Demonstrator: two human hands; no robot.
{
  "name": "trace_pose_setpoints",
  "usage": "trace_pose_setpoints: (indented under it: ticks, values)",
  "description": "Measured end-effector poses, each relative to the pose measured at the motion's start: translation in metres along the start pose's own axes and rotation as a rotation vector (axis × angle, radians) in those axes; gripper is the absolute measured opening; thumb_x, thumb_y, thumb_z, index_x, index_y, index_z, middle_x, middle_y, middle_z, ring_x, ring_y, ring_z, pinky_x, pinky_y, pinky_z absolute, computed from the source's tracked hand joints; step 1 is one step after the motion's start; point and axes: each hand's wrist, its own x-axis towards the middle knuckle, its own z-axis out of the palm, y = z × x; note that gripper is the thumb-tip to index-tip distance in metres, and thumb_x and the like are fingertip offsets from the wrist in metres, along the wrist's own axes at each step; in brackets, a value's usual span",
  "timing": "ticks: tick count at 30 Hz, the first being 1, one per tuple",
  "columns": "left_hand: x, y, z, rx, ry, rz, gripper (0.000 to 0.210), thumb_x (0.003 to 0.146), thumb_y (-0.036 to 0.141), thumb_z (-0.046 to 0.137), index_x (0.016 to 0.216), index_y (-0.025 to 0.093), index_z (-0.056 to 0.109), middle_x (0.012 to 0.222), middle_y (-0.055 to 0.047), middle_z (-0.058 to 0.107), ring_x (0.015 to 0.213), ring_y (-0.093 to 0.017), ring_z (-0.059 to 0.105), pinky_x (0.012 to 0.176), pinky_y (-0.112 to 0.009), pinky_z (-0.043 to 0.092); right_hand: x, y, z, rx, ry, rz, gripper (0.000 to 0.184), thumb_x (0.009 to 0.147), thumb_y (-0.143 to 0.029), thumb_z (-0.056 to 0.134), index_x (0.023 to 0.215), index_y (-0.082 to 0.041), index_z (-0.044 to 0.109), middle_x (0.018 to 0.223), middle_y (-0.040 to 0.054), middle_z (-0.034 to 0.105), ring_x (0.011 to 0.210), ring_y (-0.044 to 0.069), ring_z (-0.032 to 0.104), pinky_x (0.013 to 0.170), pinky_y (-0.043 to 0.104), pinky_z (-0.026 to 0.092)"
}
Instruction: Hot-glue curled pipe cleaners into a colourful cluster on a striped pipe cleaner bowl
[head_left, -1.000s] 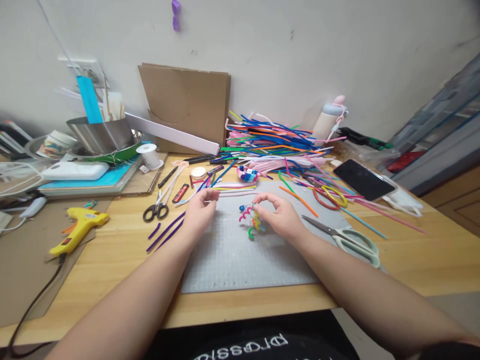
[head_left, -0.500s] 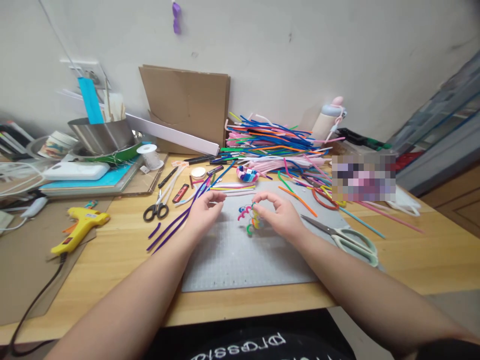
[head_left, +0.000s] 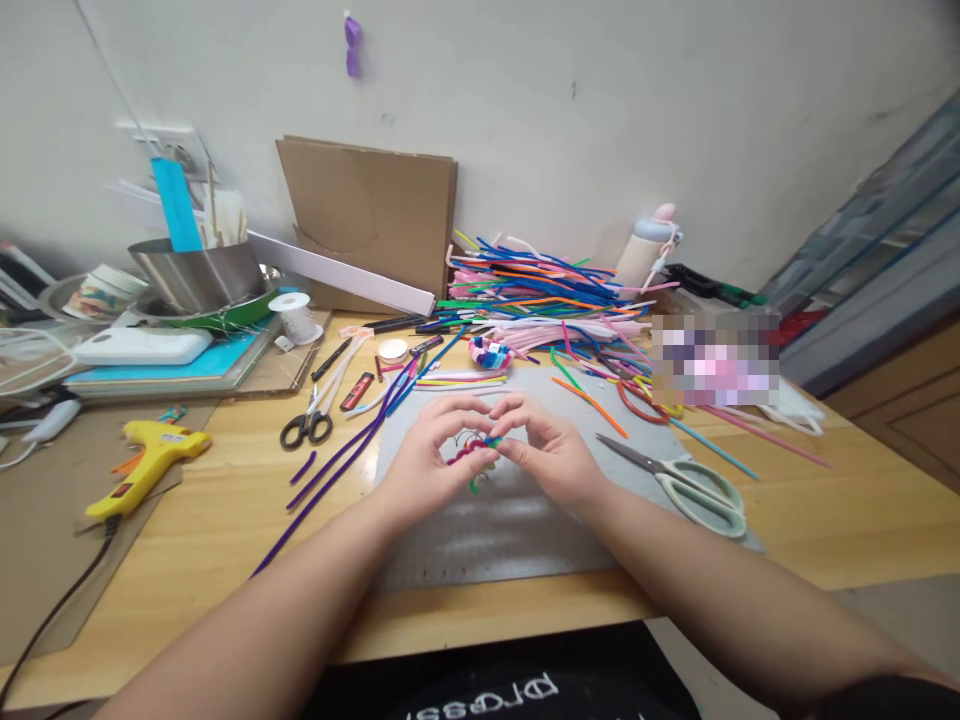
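Note:
Above the grey cutting mat (head_left: 525, 545), a small bunch of curled pipe cleaners (head_left: 459, 455) in pink, blue and green is between my hands. My right hand (head_left: 559, 455) pinches its blue-green top end with thumb and index finger. From the other side my left hand (head_left: 431, 460) closes on the bunch, its thumb and bent fingers meeting near that same end. Much of the bunch is hidden behind the left thumb. Large scissors (head_left: 694, 490) with pale green handles lie slightly open beside my right forearm.
A pile of pipe cleaners (head_left: 540, 290) lies along the wall. Purple pipe cleaners (head_left: 330, 465), black-handled scissors (head_left: 306, 428) and a yellow glue gun (head_left: 146, 460) are on the left. A bottle (head_left: 649, 250) stands at the back right, behind loose pipe cleaners.
My left hand has moved right to meet my right hand and taken hold of the curled pipe cleaners, which my right hand alone held before. The view has shifted slightly.

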Motion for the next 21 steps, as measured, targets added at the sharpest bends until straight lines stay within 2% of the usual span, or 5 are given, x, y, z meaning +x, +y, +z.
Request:
trace_pose_setpoints:
  ticks: [3,9,15,18,21]
  values:
    - [0.0014,-0.0001,-0.0028,-0.064,-0.033,-0.049,0.008,0.079,0.024,0.067,0.087,0.023,0.070,0.106,-0.007,0.064,0.106,-0.024,0.058,0.097,-0.041,0.042,0.0007,0.0011,-0.0003,0.057,-0.022,0.004,0.008,0.084,-0.035,0.066,0.087,-0.027,0.068,0.100,0.0024,0.058,0.103,0.020,0.056,0.097,0.042,0.043]
    - [0.0006,-0.0050,0.0000,-0.324,-0.142,-0.248,0.008,0.078,0.028,0.068,0.083,0.023,0.071,0.097,-0.005,0.066,0.098,-0.023,0.060,0.093,-0.042,0.043,0.0009,0.0037,-0.0017,0.150,-0.079,0.080,0.013,0.083,-0.040,0.066,0.086,-0.027,0.068,0.101,0.0023,0.057,0.103,0.020,0.057,0.096,0.042,0.044]
    - [0.0003,-0.0088,0.0033,-0.489,-0.143,-0.465,0.012,0.070,0.034,0.073,0.073,0.022,0.071,0.088,-0.005,0.068,0.091,-0.023,0.061,0.085,-0.038,0.047,-0.0007,0.0058,0.0019,0.194,-0.079,0.137,0.015,0.082,-0.040,0.066,0.085,-0.026,0.068,0.093,0.0025,0.057,0.099,0.020,0.057,0.092,0.040,0.046]
    - [-0.0001,-0.0095,0.0030,-0.596,-0.131,-0.597,0.012,0.068,0.033,0.074,0.071,0.022,0.070,0.084,-0.003,0.067,0.080,-0.020,0.060,0.074,-0.031,0.048,-0.0024,0.0056,0.0037,0.127,-0.068,0.109,0.012,0.085,-0.035,0.063,0.092,-0.027,0.067,0.094,0.0021,0.058,0.099,0.020,0.056,0.093,0.040,0.045]
    - [0.0006,-0.0069,0.0026,-0.712,-0.110,-0.766,0.015,0.067,0.035,0.074,0.072,0.021,0.070,0.075,-0.001,0.064,0.062,-0.013,0.054,0.056,-0.023,0.043,-0.0029,-0.0005,0.0046,0.058,-0.012,0.071,0.021,0.087,-0.030,0.060,0.108,-0.029,0.061,0.102,0.0031,0.059,0.102,0.020,0.056,0.093,0.040,0.046]
